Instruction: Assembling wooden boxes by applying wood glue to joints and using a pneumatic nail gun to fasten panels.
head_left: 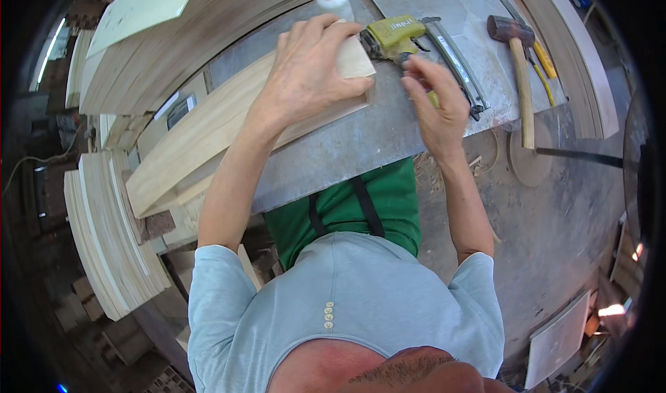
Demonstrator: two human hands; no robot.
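A long, pale wooden box-like frame (229,91) lies slantwise across the bench, with its near side and squared end showing. My left hand (305,67) is wrapped over its right end, fingers on the far side and thumb on the near edge. Just right of that end rests a yellow-green nail gun (395,33) with a long dark magazine. My right hand (440,105) hovers beside the gun's handle, fingers loosely curled and thumb apart. I see nothing in its grasp; the lower handle is partly hidden behind it.
A white glue bottle (334,4) with a red cap stands behind the frame. At right lie a wooden-handled mallet (519,60) and a yellow-handled tool (544,60). Stacked boards (104,233) flank the left side. The metal-topped bench (326,154) has its edge close to my body.
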